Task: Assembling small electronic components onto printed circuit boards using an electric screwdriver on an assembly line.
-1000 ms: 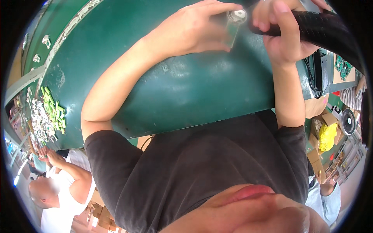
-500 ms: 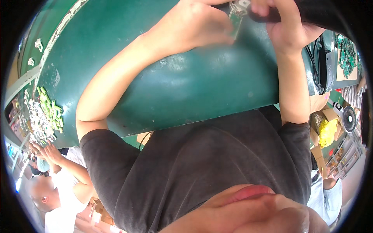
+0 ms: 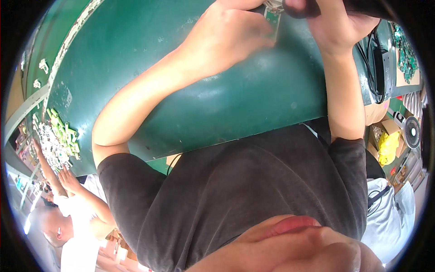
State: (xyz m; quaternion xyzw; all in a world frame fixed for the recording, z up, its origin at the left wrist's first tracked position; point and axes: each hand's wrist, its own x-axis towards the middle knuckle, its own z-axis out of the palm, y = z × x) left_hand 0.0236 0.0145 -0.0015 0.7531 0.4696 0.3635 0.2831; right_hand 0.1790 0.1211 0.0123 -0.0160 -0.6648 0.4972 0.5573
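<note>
Near the top edge my left hand (image 3: 235, 38) is closed, its fingers curled beside a small green circuit board (image 3: 273, 19) that it appears to hold by the edge. A shiny, pale metal or clear part (image 3: 274, 5) sits at the board's upper end, partly cut off by the picture's edge. To the right, my right hand (image 3: 337, 25) is wrapped round a black, rounded tool (image 3: 297, 10), whose kind I cannot make out. The tool's near end touches or nearly touches the shiny part. Both hands are above the green tabletop (image 3: 226, 109).
Lime-green tubular pieces (image 3: 63, 131) and a pile of small whitish parts (image 3: 52, 145) lie at the left. A co-worker's hand (image 3: 68, 181) is beside them. Right: a black power box with cables (image 3: 379, 75), several green boards (image 3: 406, 59), a fan (image 3: 411, 131), a yellow bag (image 3: 388, 147).
Both my hands and the board have shifted slightly upward in the picture. At the left, the co-worker's one arm now stretches farther out over the whitish parts.
</note>
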